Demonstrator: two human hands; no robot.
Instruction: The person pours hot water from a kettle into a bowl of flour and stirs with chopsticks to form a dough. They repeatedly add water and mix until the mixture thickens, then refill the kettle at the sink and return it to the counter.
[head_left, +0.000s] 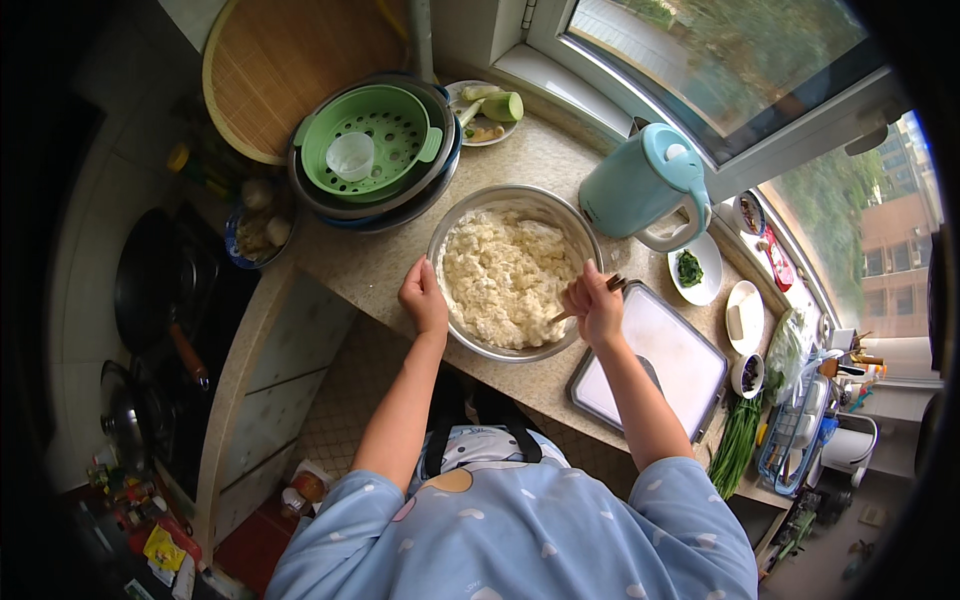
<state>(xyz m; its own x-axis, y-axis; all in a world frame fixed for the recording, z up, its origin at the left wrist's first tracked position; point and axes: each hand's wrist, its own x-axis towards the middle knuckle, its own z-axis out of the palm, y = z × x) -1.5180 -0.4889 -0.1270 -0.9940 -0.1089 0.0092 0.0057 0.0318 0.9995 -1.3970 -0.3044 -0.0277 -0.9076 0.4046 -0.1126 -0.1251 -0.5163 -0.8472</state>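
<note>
A metal mixing bowl (589, 225) stands on the counter, with a shaggy, lumpy flour dough (506, 277) in it. My left hand (424, 297) grips the bowl's left rim, thumb uppermost. In my right hand (595, 301), at the bowl's right rim, are wooden chopsticks (561, 317); their lower ends dip into the dough's right side. My fist hides the middle of the chopsticks. Just beyond my right forearm lies a white cutting board (675, 337) with a dark rim. A knife blade (649, 370) on it is partly covered by that arm.
Behind the bowl stand a blue electric kettle (637, 180) and a green colander (409, 112) stacked in basins. A plate with cut vegetables (501, 106) sits near the window. To the right are chopped greens (688, 268) and chives (735, 450). A wok (154, 277) is at left.
</note>
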